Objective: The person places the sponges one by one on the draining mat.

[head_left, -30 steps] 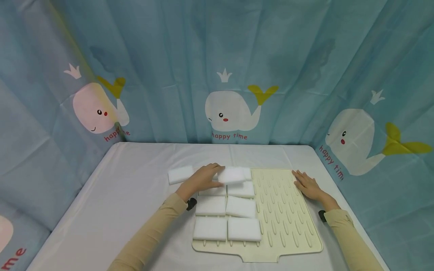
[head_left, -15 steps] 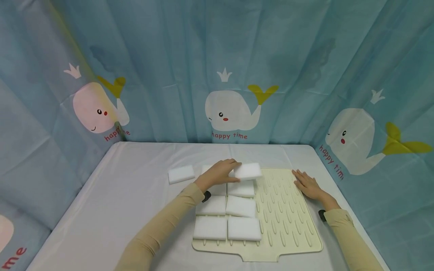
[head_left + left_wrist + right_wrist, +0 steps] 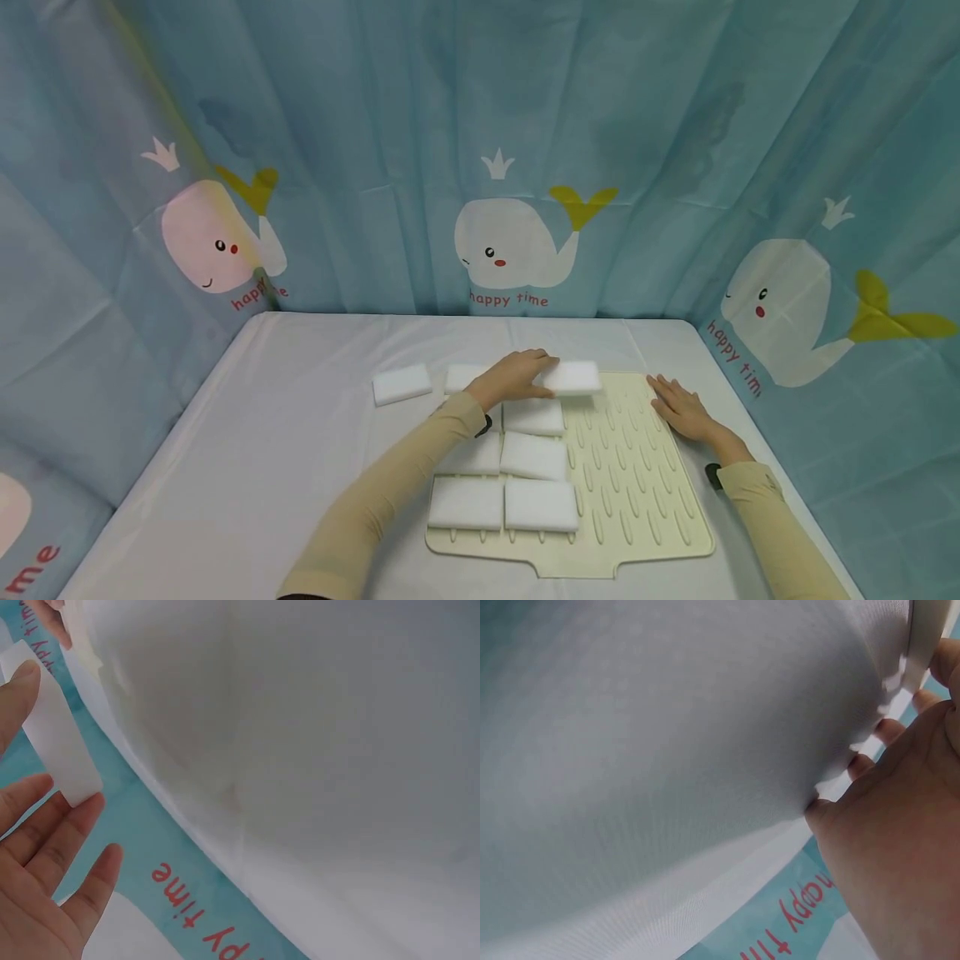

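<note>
My left hand (image 3: 512,377) pinches a white sponge block (image 3: 573,378) by its left end, over the far part of a cream ridged drying mat (image 3: 637,467). In the left wrist view the thumb lies on one face of this sponge (image 3: 64,739), fingertips at the other. Rows of similar white sponges (image 3: 540,504) lie on the mat's left half; my left hand and sleeve partly hide the farther ones. Another sponge (image 3: 402,384) lies off the mat, at its far left. My right hand (image 3: 678,410) rests with fingers extended at the mat's right edge.
A white cloth (image 3: 225,467) covers the table. Blue curtains (image 3: 375,167) printed with whales hang behind it and along both sides. The mat's narrow lip (image 3: 576,568) points toward me.
My left hand has carried its sponge to the right along the mat's far edge, uncovering part of a back-row sponge. My right hand has stayed in place.
</note>
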`<action>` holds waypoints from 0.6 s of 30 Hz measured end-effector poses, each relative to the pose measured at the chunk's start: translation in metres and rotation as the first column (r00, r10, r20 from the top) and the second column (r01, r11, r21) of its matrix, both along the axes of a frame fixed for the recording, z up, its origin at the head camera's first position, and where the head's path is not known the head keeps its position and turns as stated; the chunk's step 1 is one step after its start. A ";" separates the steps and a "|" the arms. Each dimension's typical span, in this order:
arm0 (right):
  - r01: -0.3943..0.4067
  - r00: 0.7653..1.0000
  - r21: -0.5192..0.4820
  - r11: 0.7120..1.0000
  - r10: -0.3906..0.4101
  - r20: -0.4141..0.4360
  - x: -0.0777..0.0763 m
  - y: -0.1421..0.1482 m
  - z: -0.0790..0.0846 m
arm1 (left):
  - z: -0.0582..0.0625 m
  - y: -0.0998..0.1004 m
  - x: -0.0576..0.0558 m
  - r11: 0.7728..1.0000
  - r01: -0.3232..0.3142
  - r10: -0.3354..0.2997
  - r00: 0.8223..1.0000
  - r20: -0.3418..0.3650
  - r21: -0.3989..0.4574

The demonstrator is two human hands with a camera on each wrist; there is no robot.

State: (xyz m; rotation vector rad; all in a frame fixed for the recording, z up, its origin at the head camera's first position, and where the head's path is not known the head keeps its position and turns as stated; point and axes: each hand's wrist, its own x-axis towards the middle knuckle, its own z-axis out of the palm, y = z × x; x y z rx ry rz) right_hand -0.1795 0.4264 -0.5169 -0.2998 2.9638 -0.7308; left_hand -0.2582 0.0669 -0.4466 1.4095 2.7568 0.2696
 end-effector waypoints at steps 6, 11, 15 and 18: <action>-0.010 1.000 -0.013 1.000 0.009 -0.004 0.000 -0.001 0.004 | -0.002 0.018 -0.006 1.000 0.020 -0.020 0.999 -0.028 -0.001; -0.017 1.000 -0.017 1.000 0.017 0.002 -0.001 -0.001 0.001 | -0.010 0.031 -0.009 0.999 0.029 -0.031 0.998 -0.053 -0.038; -0.017 1.000 -0.021 1.000 0.018 0.010 0.000 -0.002 0.000 | -0.014 0.039 -0.008 0.997 0.035 -0.039 0.998 -0.056 -0.065; -0.011 1.000 -0.014 1.000 0.011 0.002 0.001 -0.001 0.001 | -0.017 0.043 -0.007 0.997 0.026 -0.030 0.998 -0.052 -0.076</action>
